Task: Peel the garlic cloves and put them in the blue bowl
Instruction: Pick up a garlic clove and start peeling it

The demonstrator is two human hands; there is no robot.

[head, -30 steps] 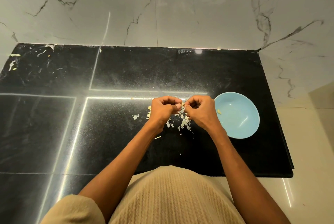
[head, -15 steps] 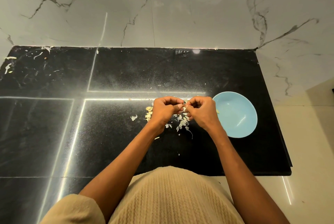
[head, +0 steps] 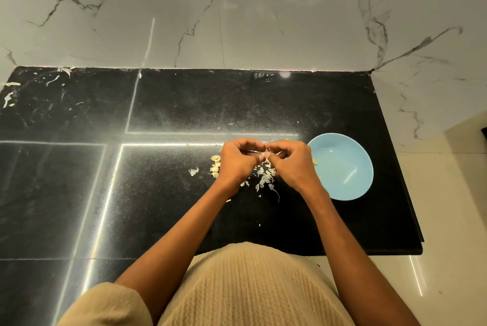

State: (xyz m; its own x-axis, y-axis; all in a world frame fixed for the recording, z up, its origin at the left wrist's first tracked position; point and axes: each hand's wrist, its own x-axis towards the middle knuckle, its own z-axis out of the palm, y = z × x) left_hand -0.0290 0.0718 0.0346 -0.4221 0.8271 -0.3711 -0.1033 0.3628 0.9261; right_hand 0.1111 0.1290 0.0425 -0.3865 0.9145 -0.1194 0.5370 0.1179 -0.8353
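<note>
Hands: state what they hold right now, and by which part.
Left hand and right hand pinch one garlic clove between their fingertips; which part of it cannot be told.

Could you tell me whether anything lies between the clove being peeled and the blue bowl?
Nothing visible does. Both hands, left hand and right hand, pinch the clove just left of the blue bowl, with only bare black countertop between them.

A black speckled worktop (head: 168,104) is seen below a grey-veined marble wall (head: 237,9). Bright lines of light are reflected across its surface (crossing at right angles). A pale tiled floor (head: 448,220) is seen at right, and a beige knitted garment (head: 245,286) at the bottom.
</note>
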